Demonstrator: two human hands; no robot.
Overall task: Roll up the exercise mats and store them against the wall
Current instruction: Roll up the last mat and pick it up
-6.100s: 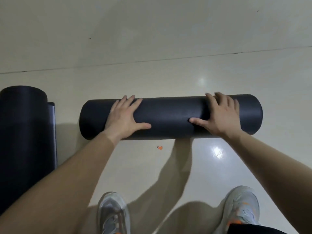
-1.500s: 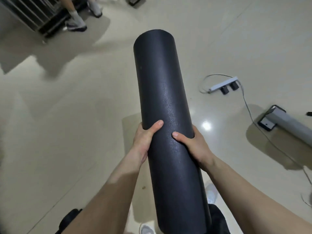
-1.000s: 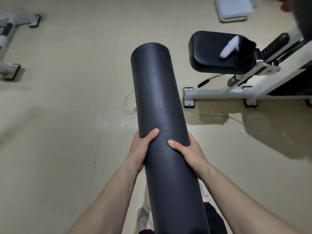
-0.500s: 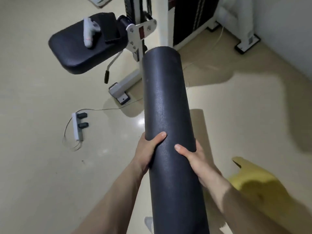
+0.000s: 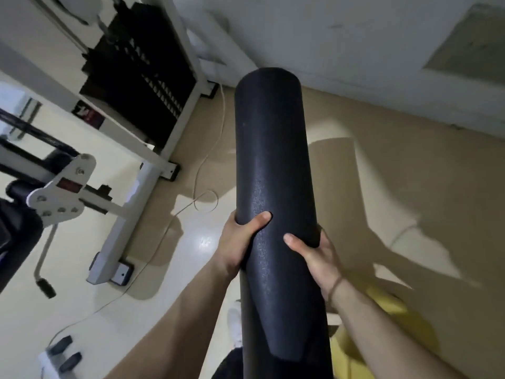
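We see dim, uneven light: a glare spot on the glossy beige floor [image 5: 203, 242], hard shadows beside the matte black rolled mat [image 5: 273, 160], motion blur smearing the white metal gym machine [image 5: 123, 220].

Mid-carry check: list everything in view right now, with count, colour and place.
rolled mat: one, black, centre, in both hands
weight machine: one, white frame and black stack, upper left
cord: one, white, on the floor beside the machine
power strip: one, white with two black plugs, bottom left
yellow object: one, lower right on the floor, partly hidden, kind unclear
wall: white, top right
floor: beige, glossy
shoe: one in view, white, bottom centre beside the mat
left hand: grips the mat's left side
right hand: grips the mat's right side, thin band on the wrist
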